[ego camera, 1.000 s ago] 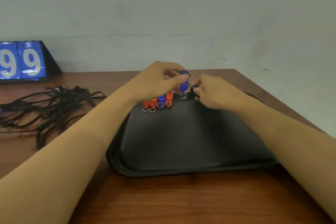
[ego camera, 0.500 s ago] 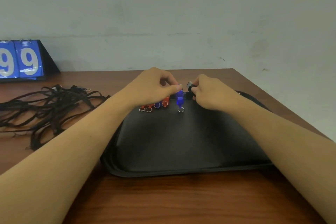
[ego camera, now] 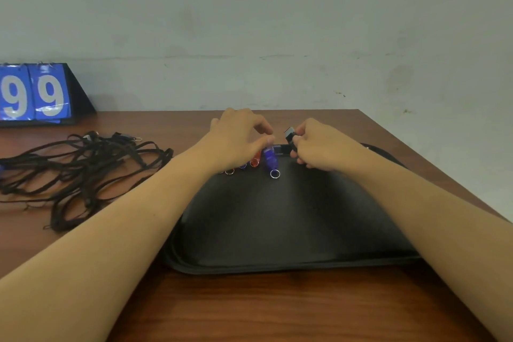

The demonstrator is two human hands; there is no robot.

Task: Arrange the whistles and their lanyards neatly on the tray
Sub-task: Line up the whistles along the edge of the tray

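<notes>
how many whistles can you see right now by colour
blue whistles: 2, one under the left hand at, one partly hidden at
red whistles: 2 clearly, and; more may be hidden by the hand
black whistle: 1, in the right hand
total: 5 visible

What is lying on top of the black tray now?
On the tray, along its far edge, lies a row of whistles, ending with the blue whistle under the left hand. That hand covers part of the row. No lanyards.

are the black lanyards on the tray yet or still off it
Off it. The lanyards lie tangled on the table, left of the tray.
</notes>
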